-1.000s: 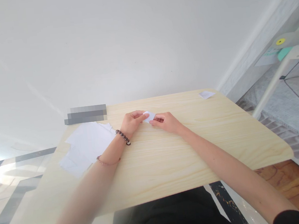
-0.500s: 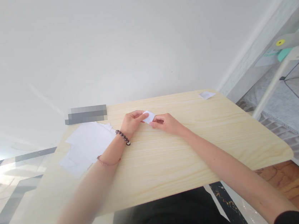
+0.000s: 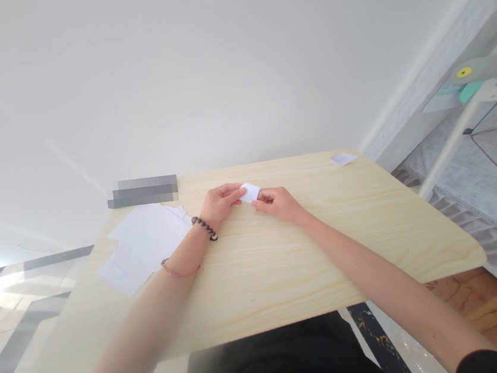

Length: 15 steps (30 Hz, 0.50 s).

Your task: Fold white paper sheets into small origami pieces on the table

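A small folded piece of white paper (image 3: 250, 192) is held between my two hands, just above the far half of the wooden table (image 3: 267, 274). My left hand (image 3: 223, 200), with a dark bead bracelet at its wrist, pinches the paper's left side between thumb and fingers. On the right, my right hand (image 3: 277, 202) grips the lower right edge with thumb and curled forefinger. Beside my left forearm lies a loose pile of white paper sheets (image 3: 141, 243).
A small folded paper (image 3: 343, 159) lies at the table's far right corner. A blurred-out grey object (image 3: 144, 191) sits at the far left corner. The white wall (image 3: 218, 82) rises behind the table. A metal frame (image 3: 453, 133) stands off the right side.
The folded paper has turned slightly and shifted a little right between my fingers. My right hand has moved slightly right with its edge. My left hand stays nearly in place.
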Available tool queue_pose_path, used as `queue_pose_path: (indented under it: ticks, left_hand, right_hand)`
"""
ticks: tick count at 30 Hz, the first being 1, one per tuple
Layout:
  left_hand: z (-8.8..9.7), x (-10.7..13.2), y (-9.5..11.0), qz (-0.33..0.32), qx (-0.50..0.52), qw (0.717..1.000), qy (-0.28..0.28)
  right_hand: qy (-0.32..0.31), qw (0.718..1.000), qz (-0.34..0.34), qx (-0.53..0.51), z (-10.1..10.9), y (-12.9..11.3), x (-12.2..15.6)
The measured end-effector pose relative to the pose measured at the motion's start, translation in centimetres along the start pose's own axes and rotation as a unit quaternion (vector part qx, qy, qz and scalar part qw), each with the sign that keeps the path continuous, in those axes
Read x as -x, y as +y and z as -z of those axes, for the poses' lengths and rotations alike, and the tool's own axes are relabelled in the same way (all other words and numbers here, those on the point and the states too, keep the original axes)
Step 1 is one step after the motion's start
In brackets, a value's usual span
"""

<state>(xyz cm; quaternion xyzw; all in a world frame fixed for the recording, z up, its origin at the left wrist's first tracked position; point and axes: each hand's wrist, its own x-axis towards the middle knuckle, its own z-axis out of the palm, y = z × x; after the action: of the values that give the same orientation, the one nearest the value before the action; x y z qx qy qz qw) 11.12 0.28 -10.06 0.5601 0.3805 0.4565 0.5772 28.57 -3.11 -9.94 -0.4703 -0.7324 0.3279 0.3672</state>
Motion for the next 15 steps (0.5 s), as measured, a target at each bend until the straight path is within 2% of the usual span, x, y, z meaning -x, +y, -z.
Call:
queue_pose_path:
  ticks: [6, 10, 15]
  left_hand:
    - [-0.1, 0.2, 0.2, -0.022, -0.061, 0.998, 0.0]
    - [-0.6, 0.7, 0.7, -0.032, -0.137, 0.99, -0.013]
    - [-0.9, 1.2, 1.1, -0.05, -0.198, 0.979, -0.006]
  right_hand:
    - [0.009, 1.0, 0.011, 0.006, 0.0, -0.2, -0.1]
    - [0.06, 0.998, 0.028, 0.002, 0.0, -0.4, -0.1]
    - [0.104, 0.989, 0.07, 0.074, -0.2, -0.4, -0.2]
